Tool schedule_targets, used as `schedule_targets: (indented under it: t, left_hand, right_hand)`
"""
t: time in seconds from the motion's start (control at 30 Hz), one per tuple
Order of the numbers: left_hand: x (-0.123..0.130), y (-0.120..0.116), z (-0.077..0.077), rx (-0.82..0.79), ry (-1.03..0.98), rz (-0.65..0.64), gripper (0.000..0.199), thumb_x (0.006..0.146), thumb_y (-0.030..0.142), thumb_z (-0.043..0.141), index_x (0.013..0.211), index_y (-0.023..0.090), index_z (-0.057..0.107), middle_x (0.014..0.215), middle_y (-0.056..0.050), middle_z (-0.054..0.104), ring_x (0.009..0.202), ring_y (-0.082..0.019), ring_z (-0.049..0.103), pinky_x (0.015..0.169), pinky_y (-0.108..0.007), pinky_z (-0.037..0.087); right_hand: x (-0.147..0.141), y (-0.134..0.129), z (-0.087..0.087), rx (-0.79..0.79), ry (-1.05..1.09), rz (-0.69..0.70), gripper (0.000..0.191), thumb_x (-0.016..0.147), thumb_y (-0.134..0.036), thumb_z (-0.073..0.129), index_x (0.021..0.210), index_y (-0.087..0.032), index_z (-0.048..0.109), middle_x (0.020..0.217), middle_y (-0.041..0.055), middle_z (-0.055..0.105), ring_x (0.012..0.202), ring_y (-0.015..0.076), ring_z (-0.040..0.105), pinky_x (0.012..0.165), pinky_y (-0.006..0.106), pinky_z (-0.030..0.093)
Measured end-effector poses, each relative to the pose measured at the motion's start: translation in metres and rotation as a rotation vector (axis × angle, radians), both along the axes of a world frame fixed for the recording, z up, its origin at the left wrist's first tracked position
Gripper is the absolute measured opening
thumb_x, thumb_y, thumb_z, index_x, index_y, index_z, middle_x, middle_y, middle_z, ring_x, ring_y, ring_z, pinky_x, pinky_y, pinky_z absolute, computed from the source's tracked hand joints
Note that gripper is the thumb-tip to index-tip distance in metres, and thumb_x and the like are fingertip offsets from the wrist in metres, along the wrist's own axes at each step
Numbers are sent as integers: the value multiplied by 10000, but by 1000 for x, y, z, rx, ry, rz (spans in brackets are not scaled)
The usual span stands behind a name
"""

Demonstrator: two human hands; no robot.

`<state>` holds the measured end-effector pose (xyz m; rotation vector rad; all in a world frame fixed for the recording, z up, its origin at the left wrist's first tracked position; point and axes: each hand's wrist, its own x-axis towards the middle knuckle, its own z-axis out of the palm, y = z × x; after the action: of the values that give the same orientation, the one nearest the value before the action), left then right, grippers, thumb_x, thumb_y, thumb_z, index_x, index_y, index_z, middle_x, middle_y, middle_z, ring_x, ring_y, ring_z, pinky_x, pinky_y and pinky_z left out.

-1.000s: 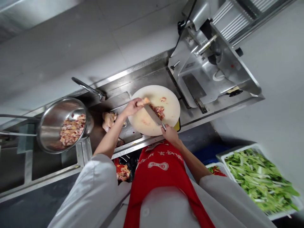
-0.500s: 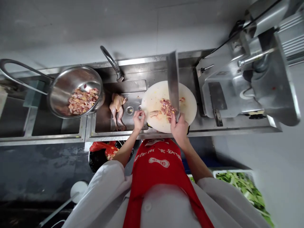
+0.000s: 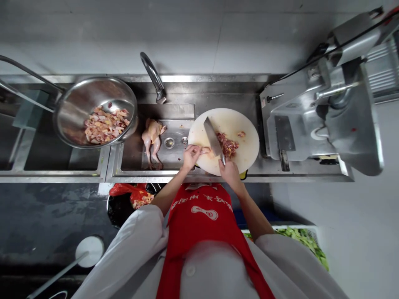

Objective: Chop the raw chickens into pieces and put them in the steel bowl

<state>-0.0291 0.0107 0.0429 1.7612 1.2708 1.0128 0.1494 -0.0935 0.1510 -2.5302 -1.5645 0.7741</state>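
My right hand (image 3: pixel 230 171) is wrapped round the handle of a cleaver (image 3: pixel 213 137), whose blade lies low over the round white cutting board (image 3: pixel 249 133). Right beside the blade is a heap of chopped meat (image 3: pixel 227 145), with one small separate piece (image 3: pixel 241 134) beyond it. At the board's left edge my left hand (image 3: pixel 191 156) pinches the end of a pale chicken piece (image 3: pixel 205 150). A whole plucked chicken (image 3: pixel 152 133) lies in the sink to the left.
A steel bowl (image 3: pixel 71 108) of cut meat stands over the left sinks. A faucet (image 3: pixel 152 77) arches behind the chicken. On the right are a metal slicer (image 3: pixel 349 120) and a second cleaver (image 3: pixel 285 133). Below are a black bucket (image 3: pixel 118 209) and leafy greens (image 3: pixel 302 238).
The cleaver has come down from its raised position to the board, left of the meat heap. My left hand has moved right and taken hold of the chicken piece. The view has shifted slightly.
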Motion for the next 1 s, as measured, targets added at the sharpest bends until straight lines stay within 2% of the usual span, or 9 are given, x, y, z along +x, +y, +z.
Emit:
schedule_targets:
  t: [0.1, 0.17, 0.23, 0.37, 0.5, 0.63, 0.77, 0.9, 1.0]
  left_hand:
    - [-18, -5, 5, 36, -75, 304, 172, 930, 292, 565, 838, 173, 650, 819, -32, 598, 760, -141, 558, 732, -277, 478]
    - [-26, -9, 6, 75, -90, 375, 179, 937, 307, 562, 852, 175, 648, 842, -37, 598, 788, -147, 565, 754, -287, 484]
    - [-27, -13, 3, 102, -69, 302, 183, 944, 328, 564, 893, 182, 663, 911, -55, 617, 861, -164, 589, 808, -311, 498]
    - [-10, -16, -12, 139, 3, -79, 179, 942, 336, 585, 1001, 204, 689, 1060, -85, 643, 1025, -200, 600, 928, -369, 506]
    - [7, -12, -29, 166, 71, -178, 180, 960, 304, 551, 969, 199, 698, 1030, -85, 641, 1019, -204, 586, 927, -382, 506]
    - [14, -6, -33, 175, 92, -156, 194, 961, 301, 553, 907, 180, 695, 950, -81, 633, 963, -200, 574, 872, -360, 504]
    - [8, -7, -20, 159, 5, -106, 177, 928, 340, 615, 905, 180, 688, 918, -62, 637, 891, -176, 588, 826, -320, 501]
    - [-19, -13, -6, 116, -83, 223, 181, 950, 331, 570, 891, 184, 658, 861, -38, 609, 794, -149, 567, 761, -294, 485]
    - [-38, -18, -4, 128, -76, 389, 183, 960, 324, 548, 887, 186, 642, 881, -43, 602, 792, -149, 557, 763, -303, 486]
  right_hand:
    - [-12, 1, 21, 319, -52, -129, 479, 1027, -472, 328, 1207, -87, 549, 929, 182, 708, 860, 286, 689, 738, 323, 463]
    - [-28, 2, 16, 482, -64, -196, 508, 1033, -472, 301, 1244, -64, 519, 974, 199, 697, 887, 289, 687, 742, 334, 474]
    - [-44, 3, -2, 403, -55, -170, 483, 1035, -421, 310, 1221, -36, 533, 967, 218, 696, 885, 288, 689, 740, 339, 479]
    - [-56, 9, -45, -25, -36, -2, 393, 1029, -326, 349, 1149, -39, 589, 923, 211, 710, 854, 265, 693, 737, 315, 468]
    - [-44, 9, -54, -29, -26, 30, 386, 1034, -346, 355, 1149, -68, 597, 1040, 206, 703, 949, 241, 674, 782, 280, 441]
    - [-31, -19, -48, -84, 14, 22, 370, 1027, -361, 379, 1162, -76, 572, 967, 176, 714, 870, 235, 682, 717, 278, 418]
    - [-17, -41, -27, -132, -1, 37, 345, 1022, -385, 399, 1069, -104, 594, 876, 149, 714, 817, 241, 684, 689, 278, 402]
    - [-21, -23, 15, 132, -90, -31, 422, 1022, -449, 378, 1147, -95, 570, 873, 159, 707, 802, 276, 683, 692, 310, 425]
    - [-42, -3, 24, 389, -126, -174, 507, 1032, -474, 311, 1242, -61, 517, 958, 197, 696, 870, 299, 684, 727, 343, 455]
